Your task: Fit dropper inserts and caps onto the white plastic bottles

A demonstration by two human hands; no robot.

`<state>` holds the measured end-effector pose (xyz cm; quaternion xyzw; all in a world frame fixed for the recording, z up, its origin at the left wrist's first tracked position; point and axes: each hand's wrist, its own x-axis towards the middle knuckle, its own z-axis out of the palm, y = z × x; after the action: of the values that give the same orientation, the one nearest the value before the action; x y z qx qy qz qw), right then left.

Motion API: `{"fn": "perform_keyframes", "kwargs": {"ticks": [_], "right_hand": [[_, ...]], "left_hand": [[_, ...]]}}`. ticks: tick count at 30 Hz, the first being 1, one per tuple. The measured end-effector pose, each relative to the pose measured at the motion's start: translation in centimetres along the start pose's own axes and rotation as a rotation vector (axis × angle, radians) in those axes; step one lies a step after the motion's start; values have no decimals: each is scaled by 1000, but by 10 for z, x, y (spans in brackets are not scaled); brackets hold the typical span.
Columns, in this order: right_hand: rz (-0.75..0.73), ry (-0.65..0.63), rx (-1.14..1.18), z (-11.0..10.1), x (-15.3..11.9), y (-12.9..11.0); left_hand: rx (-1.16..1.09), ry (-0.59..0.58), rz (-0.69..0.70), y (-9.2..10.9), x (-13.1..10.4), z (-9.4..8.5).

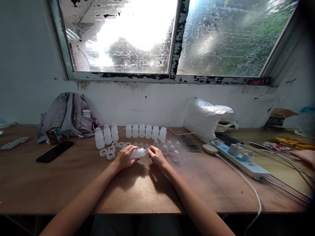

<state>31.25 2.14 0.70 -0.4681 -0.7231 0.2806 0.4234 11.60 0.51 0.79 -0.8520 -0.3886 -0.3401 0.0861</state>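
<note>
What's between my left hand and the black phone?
White rings lie there, nearer your left hand than the phone; the head view shows it.

window (118, 39) glare, blown out | shadows on table (81, 186) | right edge blurred

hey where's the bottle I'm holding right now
In the head view's centre, the bottle is sideways in your left hand, one end by your right hand, nearer you than the row of six upright bottles.

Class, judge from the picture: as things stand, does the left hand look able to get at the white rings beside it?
Probably not: the left hand is holding a frosted bottle. Otherwise the way seems free: the rings lie close by, nothing visible between.
</note>
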Motion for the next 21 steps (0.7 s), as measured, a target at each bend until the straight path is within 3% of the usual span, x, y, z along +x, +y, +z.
{"fn": "perform_keyframes", "kwargs": {"ticks": [5, 9, 16, 19, 21], "right_hand": [[-5, 60, 9, 2, 0, 3], [85, 78, 210, 1, 1, -1], [93, -163, 640, 0, -7, -23], [122, -218, 783, 1, -16, -33], [151, -286, 832, 1, -20, -39]], "left_hand": [[-95, -15, -30, 2, 0, 0], [-378, -36, -204, 6, 3, 5], [-1220, -342, -633, 26, 9, 12], [-1405, -519, -626, 35, 6, 2], [-1456, -573, -594, 39, 5, -5]]}}
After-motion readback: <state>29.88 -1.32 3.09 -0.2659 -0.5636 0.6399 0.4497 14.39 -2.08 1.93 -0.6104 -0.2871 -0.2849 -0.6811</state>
